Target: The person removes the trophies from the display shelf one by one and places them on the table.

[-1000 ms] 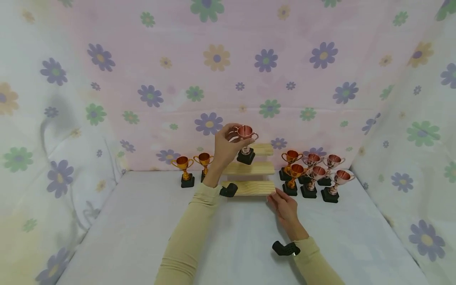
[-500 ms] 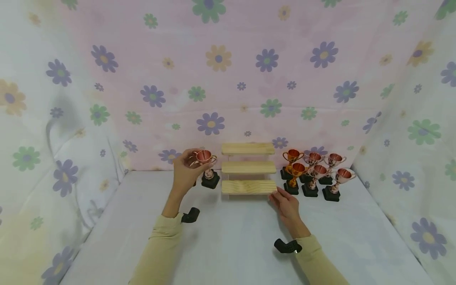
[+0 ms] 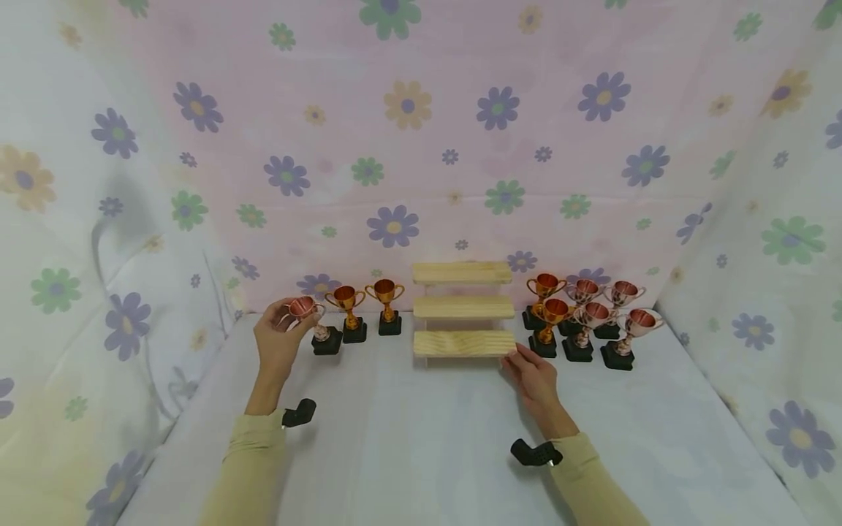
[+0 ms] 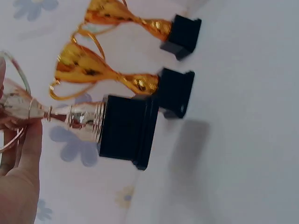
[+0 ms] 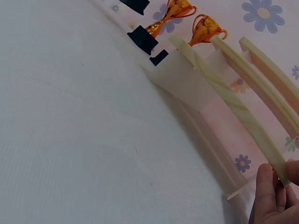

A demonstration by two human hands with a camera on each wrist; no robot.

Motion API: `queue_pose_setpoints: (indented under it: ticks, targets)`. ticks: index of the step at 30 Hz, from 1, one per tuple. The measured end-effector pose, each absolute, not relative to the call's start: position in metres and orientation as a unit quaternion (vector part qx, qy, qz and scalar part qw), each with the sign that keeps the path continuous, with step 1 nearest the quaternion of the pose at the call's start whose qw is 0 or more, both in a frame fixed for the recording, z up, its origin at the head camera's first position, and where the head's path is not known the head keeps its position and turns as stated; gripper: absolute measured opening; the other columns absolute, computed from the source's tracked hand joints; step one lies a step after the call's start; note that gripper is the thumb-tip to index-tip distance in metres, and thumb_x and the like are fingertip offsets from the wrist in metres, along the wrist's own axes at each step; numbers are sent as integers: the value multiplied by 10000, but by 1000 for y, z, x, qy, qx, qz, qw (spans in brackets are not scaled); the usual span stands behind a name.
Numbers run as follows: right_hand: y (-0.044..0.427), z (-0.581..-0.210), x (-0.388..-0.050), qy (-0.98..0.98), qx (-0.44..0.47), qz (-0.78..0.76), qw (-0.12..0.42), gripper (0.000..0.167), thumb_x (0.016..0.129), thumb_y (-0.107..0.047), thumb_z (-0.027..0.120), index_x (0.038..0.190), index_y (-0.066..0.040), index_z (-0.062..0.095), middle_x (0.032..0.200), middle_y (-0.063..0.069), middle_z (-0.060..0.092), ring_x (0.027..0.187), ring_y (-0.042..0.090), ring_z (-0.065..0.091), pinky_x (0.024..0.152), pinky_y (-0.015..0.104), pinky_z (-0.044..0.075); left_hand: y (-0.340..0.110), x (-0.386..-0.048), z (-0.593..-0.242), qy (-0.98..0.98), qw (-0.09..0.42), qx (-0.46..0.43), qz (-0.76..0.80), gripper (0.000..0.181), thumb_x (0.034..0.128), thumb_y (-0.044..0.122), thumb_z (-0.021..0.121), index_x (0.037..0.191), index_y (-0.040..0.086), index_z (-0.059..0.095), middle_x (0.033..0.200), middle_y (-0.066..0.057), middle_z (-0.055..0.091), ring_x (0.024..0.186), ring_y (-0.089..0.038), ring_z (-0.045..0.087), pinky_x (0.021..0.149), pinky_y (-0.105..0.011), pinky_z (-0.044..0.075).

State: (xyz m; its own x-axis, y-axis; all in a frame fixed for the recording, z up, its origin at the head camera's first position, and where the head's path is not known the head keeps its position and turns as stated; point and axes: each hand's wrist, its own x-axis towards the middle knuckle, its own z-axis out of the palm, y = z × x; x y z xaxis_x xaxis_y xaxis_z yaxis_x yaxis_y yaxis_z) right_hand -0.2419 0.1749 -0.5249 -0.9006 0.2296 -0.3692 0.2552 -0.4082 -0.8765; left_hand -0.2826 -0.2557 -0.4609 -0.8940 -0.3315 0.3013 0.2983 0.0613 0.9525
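My left hand (image 3: 278,340) grips a small rose-gold trophy cup (image 4: 79,119) by its bowl, at the left of the table. The cup's black base (image 4: 126,130) hangs just above the white cloth, with a shadow apart from it. Beside it stand two gold trophy cups, the nearer one (image 3: 346,299) and another (image 3: 386,292) close to the stand. My right hand (image 3: 536,380) pinches the right end of the lowest board (image 5: 243,112) of a three-step wooden stand (image 3: 463,307). In the right wrist view the thumb is on top and the fingers lie beneath.
Right of the stand, several trophy cups are grouped on the table: gold ones (image 3: 554,313) nearest the stand and rose-gold ones (image 3: 636,323) farther right. A flowered cloth backdrop (image 3: 447,131) rises behind and on both sides. White cloth (image 3: 408,453) covers the table.
My left hand has carried the rose-gold cup from above the stand, leftward and down past the two gold cups. My right hand stays on the lowest board.
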Motion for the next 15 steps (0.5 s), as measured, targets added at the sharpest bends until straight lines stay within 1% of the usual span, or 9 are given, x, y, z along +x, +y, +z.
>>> queue_pose_setpoints:
  ticks: [6,11,15]
  targets:
    - [176,-524,-242,547,221,-807,9,503,1061,-79,535,1540,-3,398,1530,197,448,959,29,669,942,204,568,-271,-314,-473,-691,240,36,-681,520,826,-32,815,1286,-79,577,1069,-6,610,923,-83,630,763,-88,551]
    - [176,-525,-241,548,222,-807,12,503,1061,-80,537,1540,-8,400,1537,200,439,994,45,665,952,208,564,-277,-324,-469,-716,205,30,-666,517,843,-53,787,1301,-101,551,1106,-48,578,934,-127,596,745,-84,533]
    - [176,-525,-242,548,224,-806,12,504,1063,-88,536,1543,-19,399,1541,191,439,1057,82,651,959,212,561,-279,-321,-462,-727,181,29,-662,522,845,-50,783,1299,-97,530,1103,-35,580,942,-107,601,744,-79,523]
